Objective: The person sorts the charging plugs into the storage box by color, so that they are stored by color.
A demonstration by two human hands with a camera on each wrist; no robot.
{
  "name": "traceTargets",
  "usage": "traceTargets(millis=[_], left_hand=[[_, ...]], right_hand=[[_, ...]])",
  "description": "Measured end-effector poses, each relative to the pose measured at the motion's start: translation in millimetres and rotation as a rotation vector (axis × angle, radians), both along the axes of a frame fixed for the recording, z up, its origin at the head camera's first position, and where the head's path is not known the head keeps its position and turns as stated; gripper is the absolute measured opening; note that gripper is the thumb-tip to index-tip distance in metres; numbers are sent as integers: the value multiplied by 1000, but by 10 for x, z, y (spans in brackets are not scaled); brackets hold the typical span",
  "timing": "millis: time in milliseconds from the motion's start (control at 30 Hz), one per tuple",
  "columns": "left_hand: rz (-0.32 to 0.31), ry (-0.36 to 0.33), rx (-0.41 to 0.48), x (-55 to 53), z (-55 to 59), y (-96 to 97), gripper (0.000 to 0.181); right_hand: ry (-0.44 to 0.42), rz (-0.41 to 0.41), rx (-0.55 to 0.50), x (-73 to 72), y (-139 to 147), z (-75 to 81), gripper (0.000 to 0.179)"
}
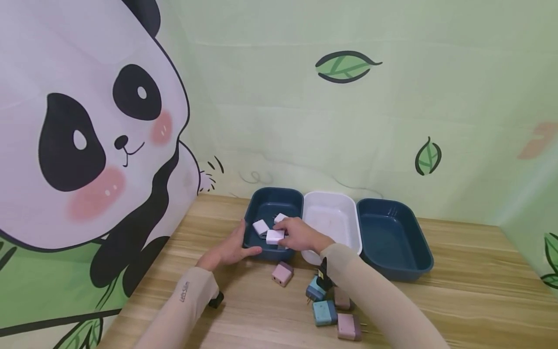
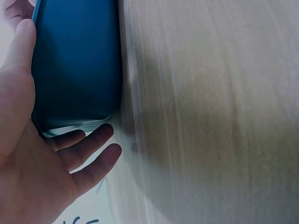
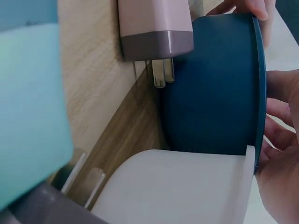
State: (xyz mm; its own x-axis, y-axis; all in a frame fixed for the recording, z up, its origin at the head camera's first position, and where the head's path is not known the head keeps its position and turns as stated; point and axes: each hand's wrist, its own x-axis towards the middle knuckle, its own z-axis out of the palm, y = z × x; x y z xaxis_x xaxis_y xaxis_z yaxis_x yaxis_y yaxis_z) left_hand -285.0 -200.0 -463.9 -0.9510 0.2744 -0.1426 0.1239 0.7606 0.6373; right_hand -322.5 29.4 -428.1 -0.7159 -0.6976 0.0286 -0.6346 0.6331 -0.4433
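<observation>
My right hand [image 1: 302,233] reaches into the left dark blue tray [image 1: 273,254], its thumb and fingers around a white plug charger [image 1: 275,237]. Two more white chargers lie in that tray, one to the left [image 1: 260,228] and another farther back [image 1: 280,218]. At the tray's near left corner is my left hand [image 1: 231,246], thumb at the front rim and fingers along the left side. In the left wrist view its fingers [image 2: 88,158] spread loosely by the tray's corner. The right wrist view has the right fingers partly hidden behind the tray rim [image 3: 260,93].
Touching the left tray is a white tray [image 1: 333,213], then another dark blue tray [image 1: 392,237]. On the wooden table [image 1: 253,310] in front lie pink-and-purple chargers [image 1: 282,274] and blue chargers [image 1: 324,313], several under or beside the right forearm. A panda-printed cloth [image 1: 144,194] stands behind.
</observation>
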Motion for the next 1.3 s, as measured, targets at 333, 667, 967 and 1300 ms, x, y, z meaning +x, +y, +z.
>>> traceTargets(millis=[333,667,967,1300], left_hand=[[-7,13,-4,-1,11,10,110],[-25,38,6,9,2,-1,113],[-27,33,-5,-9,13,-4,112],[-22,43,-2,5,19,-8,114]], right_hand=[[-12,-4,-15,-42,-35,-45,38],[-44,-7,-22,-39,-92,-72,37],[-8,-4,-19,-64,-116,-73,38],[-118,-35,-85,-65,-163,-68,40]])
